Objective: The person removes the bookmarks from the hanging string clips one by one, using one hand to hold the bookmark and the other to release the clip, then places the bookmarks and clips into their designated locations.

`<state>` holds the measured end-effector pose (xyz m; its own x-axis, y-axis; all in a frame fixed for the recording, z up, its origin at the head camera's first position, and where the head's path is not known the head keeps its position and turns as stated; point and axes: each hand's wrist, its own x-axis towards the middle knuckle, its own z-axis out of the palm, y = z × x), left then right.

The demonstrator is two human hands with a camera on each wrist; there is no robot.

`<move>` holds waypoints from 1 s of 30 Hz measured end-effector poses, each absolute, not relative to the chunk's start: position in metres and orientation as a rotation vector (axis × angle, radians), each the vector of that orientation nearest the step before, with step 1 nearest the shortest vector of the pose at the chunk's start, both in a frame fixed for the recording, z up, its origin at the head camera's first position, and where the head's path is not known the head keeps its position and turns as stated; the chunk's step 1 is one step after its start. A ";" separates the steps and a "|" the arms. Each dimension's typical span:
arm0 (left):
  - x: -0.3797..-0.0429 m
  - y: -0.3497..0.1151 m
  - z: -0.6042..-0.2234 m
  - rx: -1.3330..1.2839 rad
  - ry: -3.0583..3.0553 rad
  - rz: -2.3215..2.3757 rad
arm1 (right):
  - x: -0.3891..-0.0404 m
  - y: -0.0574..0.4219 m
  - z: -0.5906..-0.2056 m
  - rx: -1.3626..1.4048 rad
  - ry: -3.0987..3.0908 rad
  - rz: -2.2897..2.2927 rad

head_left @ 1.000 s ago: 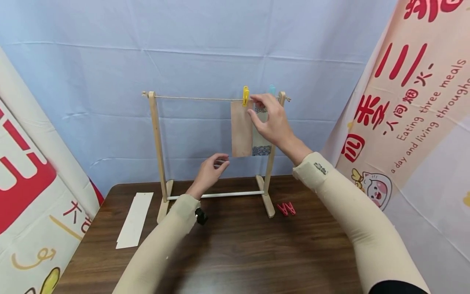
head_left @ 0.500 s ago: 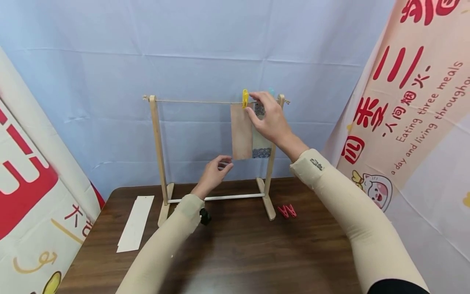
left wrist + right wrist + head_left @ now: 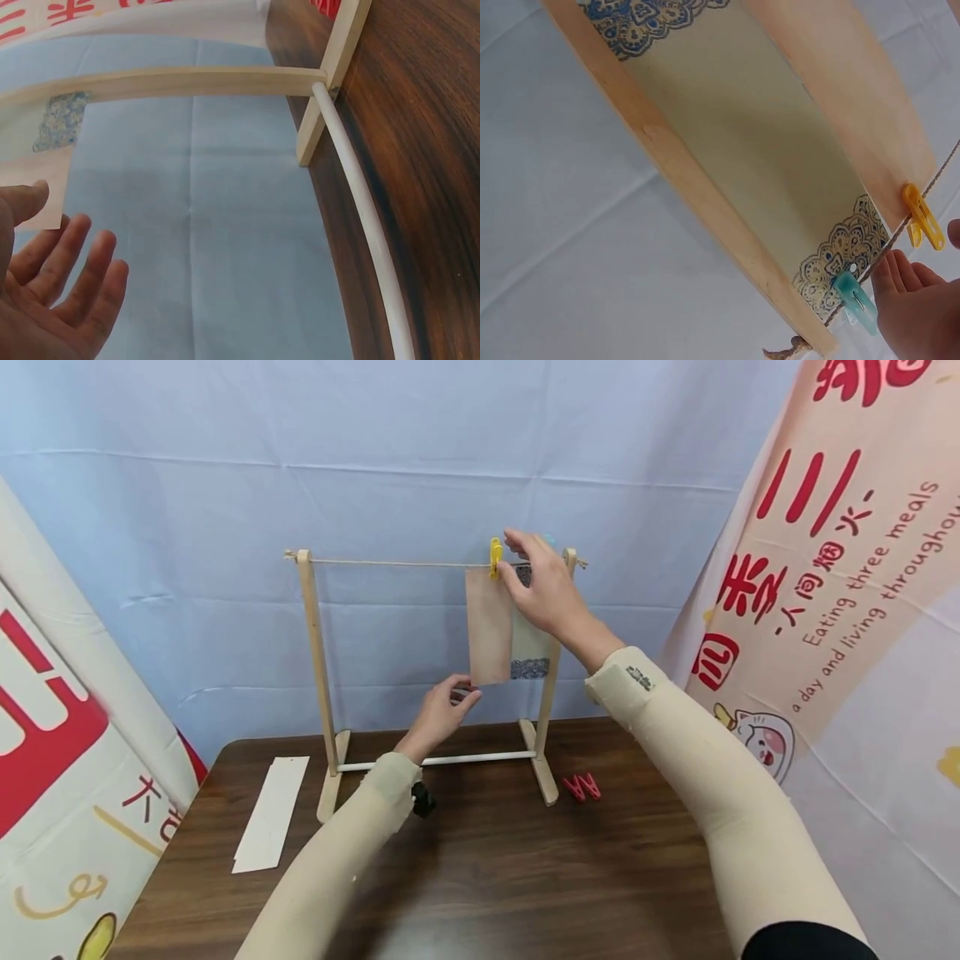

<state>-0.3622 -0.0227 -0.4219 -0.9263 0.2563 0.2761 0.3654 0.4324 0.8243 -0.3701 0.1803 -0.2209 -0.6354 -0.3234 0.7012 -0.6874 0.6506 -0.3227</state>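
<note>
A plain pinkish card (image 3: 489, 631) hangs from a rope (image 3: 397, 562) under a yellow clothespin (image 3: 496, 558). Spread a little apart, the fingers of my right hand (image 3: 551, 589) are just right of that clothespin, the thumb nearest it. Beside it hangs a cream card (image 3: 757, 127) with blue lace-like pattern at both ends, held by a teal clothespin (image 3: 855, 300); my right hand partly covers this card in the head view. My left hand (image 3: 441, 714) is at the plain card's lower left corner, fingers loosely bent, the thumb overlapping the card in the left wrist view.
The rope runs between two wooden posts (image 3: 317, 660) joined low down by a white rod (image 3: 480, 758). White card strips (image 3: 272, 814) lie at the left on the dark wooden table (image 3: 510, 877). Red clothespins (image 3: 582, 787) lie right of the stand's foot. A blue cloth (image 3: 405, 443) hangs behind.
My right fingers have spread and lifted slightly away from the yellow clothespin, which stays on the rope. My left hand has shifted slightly right to the plain card's corner.
</note>
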 end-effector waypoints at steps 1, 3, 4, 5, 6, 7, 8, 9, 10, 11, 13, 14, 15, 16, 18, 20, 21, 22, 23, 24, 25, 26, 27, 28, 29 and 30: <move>-0.362 -0.023 -0.421 -0.560 -2.560 -1.522 | -0.371 0.180 -0.220 0.784 -2.262 0.783; -0.362 -0.023 -0.420 -0.564 -2.551 -1.527 | -0.372 0.179 -0.217 0.780 -2.278 0.781; -0.362 -0.023 -0.420 -0.567 -2.545 -1.530 | -0.372 0.178 -0.216 0.778 -2.289 0.780; -0.361 -0.023 -0.420 -0.569 -2.537 -1.532 | -0.372 0.178 -0.215 0.777 -2.302 0.783; -0.361 -0.023 -0.420 -0.570 -2.531 -1.531 | -0.373 0.177 -0.214 0.775 -2.319 0.784; -0.360 -0.023 -0.420 -0.568 -2.527 -1.527 | -0.373 0.177 -0.213 0.774 -2.335 0.789; -0.360 -0.024 -0.420 -0.565 -2.522 -1.522 | -0.373 0.176 -0.213 0.772 -2.353 0.791; -0.359 -0.024 -0.420 -0.563 -2.517 -1.518 | -0.373 0.176 -0.212 0.769 -2.369 0.796; -0.359 -0.024 -0.420 -0.560 -2.514 -1.510 | -0.373 0.175 -0.211 0.766 -2.385 0.801; -0.359 -0.024 -0.421 -0.560 -2.508 -1.501 | -0.374 0.175 -0.210 0.762 -2.398 0.805; -0.357 -0.024 -0.421 -0.560 -2.501 -1.491 | -0.373 0.174 -0.208 0.753 -2.422 0.802; -0.357 -0.023 -0.420 -0.563 -2.496 -1.489 | -0.373 0.174 -0.207 0.748 -2.433 0.799; -0.356 -0.023 -0.420 -0.568 -2.491 -1.485 | -0.373 0.174 -0.206 0.741 -2.442 0.803; -0.355 -0.023 -0.420 -0.573 -2.484 -1.488 | -0.373 0.173 -0.205 0.734 -2.451 0.804; -0.353 -0.023 -0.418 -0.583 -2.469 -1.494 | -0.373 0.173 -0.204 0.723 -2.466 0.805; -0.351 -0.023 -0.417 -0.591 -2.452 -1.500 | -0.373 0.172 -0.203 0.714 -2.475 0.807; -0.350 -0.023 -0.416 -0.591 -2.442 -1.501 | -0.373 0.172 -0.203 0.712 -2.476 0.808; -0.350 -0.023 -0.416 -0.591 -2.433 -1.504 | -0.374 0.172 -0.202 0.712 -2.476 0.807; -0.349 -0.022 -0.416 -0.589 -2.425 -1.507 | -0.374 0.172 -0.203 0.713 -2.475 0.810; -0.349 -0.023 -0.416 -0.585 -2.417 -1.510 | -0.374 0.172 -0.203 0.714 -2.471 0.817; -0.349 -0.023 -0.416 -0.583 -2.411 -1.515 | -0.374 0.172 -0.203 0.715 -2.466 0.827; -0.348 -0.023 -0.417 -0.581 -2.405 -1.518 | -0.374 0.171 -0.204 0.716 -2.458 0.839; -0.348 -0.023 -0.417 -0.580 -2.398 -1.522 | -0.374 0.171 -0.205 0.715 -2.453 0.852; -0.347 -0.023 -0.418 -0.579 -2.394 -1.524 | -0.374 0.171 -0.205 0.716 -2.446 0.869; -0.347 -0.023 -0.418 -0.581 -2.390 -1.524 | -0.374 0.171 -0.206 0.716 -2.437 0.886; -0.346 -0.023 -0.419 -0.586 -2.384 -1.525 | -0.374 0.172 -0.207 0.715 -2.429 0.898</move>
